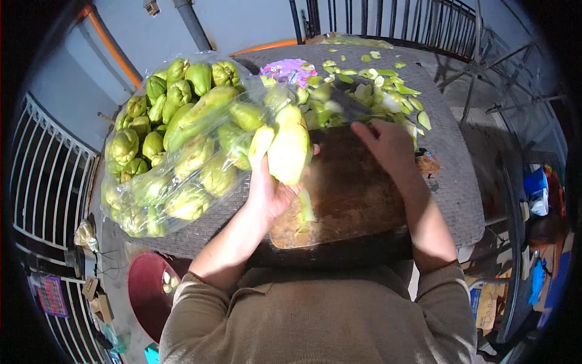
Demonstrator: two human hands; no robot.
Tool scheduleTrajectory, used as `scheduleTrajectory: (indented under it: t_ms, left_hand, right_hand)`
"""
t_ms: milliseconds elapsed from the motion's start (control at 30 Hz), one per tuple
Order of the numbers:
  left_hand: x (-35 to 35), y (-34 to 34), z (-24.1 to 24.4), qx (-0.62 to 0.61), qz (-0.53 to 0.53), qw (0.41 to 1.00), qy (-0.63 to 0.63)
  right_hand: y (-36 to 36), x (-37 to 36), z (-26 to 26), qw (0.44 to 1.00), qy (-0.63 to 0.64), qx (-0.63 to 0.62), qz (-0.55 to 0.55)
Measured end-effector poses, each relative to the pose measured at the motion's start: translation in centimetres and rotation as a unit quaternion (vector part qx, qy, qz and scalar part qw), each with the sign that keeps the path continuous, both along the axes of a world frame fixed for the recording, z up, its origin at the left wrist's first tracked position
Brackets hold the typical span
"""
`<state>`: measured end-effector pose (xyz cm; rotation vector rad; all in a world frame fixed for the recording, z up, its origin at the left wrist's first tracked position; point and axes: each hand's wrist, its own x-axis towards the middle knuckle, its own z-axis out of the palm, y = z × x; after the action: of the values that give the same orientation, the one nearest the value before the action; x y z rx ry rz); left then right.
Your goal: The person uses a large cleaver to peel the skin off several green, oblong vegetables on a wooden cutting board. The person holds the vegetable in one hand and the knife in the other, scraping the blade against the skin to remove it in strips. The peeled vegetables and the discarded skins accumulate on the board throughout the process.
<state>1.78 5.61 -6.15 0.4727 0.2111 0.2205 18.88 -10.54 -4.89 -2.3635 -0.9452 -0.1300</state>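
Note:
My left hand (275,193) holds a pale, largely peeled chayote (289,145) upright above the left side of a wooden cutting board (359,182). A smaller pale green piece (261,144) sits against the chayote above my thumb; I cannot tell if it is still attached. My right hand (386,143) is over the far right part of the board, beside a heap of peelings (323,107). Its fingers point at the heap, and whether they grip anything is unclear. A strip of green peel (306,207) lies on the board below the chayote.
A clear plastic bag (182,182) full of green chayotes (125,145) covers the table's left side. Behind the peelings lies a purple printed packet (288,71). Loose peels (423,120) scatter across the grey woven-textured tabletop (454,195). A dark red tub (148,291) with pale pieces stands at lower left.

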Motion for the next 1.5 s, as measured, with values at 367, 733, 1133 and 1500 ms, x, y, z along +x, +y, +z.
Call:
scheduleTrajectory:
  t_ms: [367,733,1133,1500]
  left_hand:
    - [1.1,1.5,-1.6,-0.010,0.009,0.995,0.095]
    - [0.1,2.3,-6.6,-0.005,0.017,1.000,-0.003]
    - [0.6,0.3,-0.8,0.130,0.125,0.979,0.091]
    - [0.7,0.9,-0.9,-0.030,-0.030,0.999,0.025]
  right_hand:
    - [-0.6,-3.7,1.1,0.990,-0.009,0.041,0.134]
    - [-0.4,-7.7,1.4,0.951,-0.111,0.075,0.278]
    - [0.5,-2.8,0.4,0.997,-0.044,-0.022,0.064]
    - [-0.8,-4.3,2.0,0.991,0.028,0.057,0.122]
